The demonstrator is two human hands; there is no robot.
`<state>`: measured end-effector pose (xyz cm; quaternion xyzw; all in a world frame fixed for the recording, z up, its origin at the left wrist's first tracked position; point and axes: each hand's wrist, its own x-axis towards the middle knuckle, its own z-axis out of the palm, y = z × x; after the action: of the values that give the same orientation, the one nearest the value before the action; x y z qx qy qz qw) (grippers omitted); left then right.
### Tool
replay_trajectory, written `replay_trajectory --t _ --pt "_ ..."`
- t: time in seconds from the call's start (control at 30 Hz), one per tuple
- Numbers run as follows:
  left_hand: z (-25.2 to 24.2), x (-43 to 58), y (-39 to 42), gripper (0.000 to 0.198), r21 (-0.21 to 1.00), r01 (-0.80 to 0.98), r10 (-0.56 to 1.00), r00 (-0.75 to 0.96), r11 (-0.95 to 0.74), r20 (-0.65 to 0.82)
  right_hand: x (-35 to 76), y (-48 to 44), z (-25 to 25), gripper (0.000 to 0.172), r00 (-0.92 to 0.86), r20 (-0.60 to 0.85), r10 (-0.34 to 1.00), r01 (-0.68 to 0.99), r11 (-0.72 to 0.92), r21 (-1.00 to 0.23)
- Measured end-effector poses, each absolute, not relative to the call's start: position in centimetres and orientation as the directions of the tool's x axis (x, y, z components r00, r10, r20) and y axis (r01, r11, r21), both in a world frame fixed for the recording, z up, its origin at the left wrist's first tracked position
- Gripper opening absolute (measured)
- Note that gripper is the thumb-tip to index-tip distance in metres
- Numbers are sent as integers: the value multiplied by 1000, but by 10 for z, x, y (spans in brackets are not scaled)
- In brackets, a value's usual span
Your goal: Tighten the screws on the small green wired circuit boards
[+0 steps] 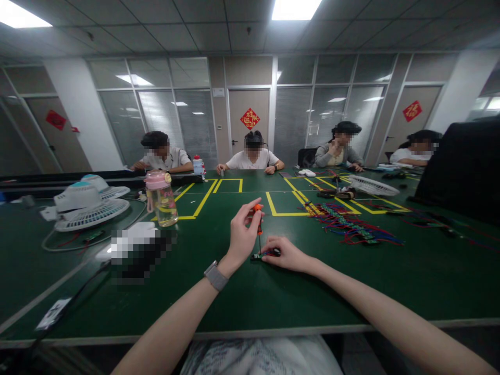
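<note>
My left hand (pixel 245 226), with a watch on its wrist, is closed around the orange handle of a screwdriver (pixel 260 230). The screwdriver stands almost upright, its thin shaft pointing down at a small circuit board (pixel 257 257) on the green table. Low over the table, my right hand (pixel 284 253) pinches the right part of that board and its wires. My fingers hide much of the board, and I cannot tell whether the tip sits in a screw.
Several wired circuit boards (pixel 347 221) lie in a row at the right. A pink-lidded bottle (pixel 161 200) and white fan parts (pixel 91 205) stand at the left. A black screen (pixel 461 172) rises at the far right. Several people sit across the green table (pixel 312 307).
</note>
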<state>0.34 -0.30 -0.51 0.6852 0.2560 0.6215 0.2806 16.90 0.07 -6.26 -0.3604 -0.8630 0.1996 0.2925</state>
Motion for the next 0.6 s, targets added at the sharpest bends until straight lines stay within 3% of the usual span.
replay_trajectory --t 0.17,0.43,0.6 --pt "-3 0 -5 24 627 199 643 25 -753 765 168 0 -62 15 -568 359 741 509 658 -554" --pt "-6 2 -3 35 680 36 680 80 -732 728 169 1 -62 16 -570 363 737 503 662 -556" --pt "-3 1 -5 26 633 146 643 26 -760 766 169 1 -63 16 -566 360 742 505 657 -560"
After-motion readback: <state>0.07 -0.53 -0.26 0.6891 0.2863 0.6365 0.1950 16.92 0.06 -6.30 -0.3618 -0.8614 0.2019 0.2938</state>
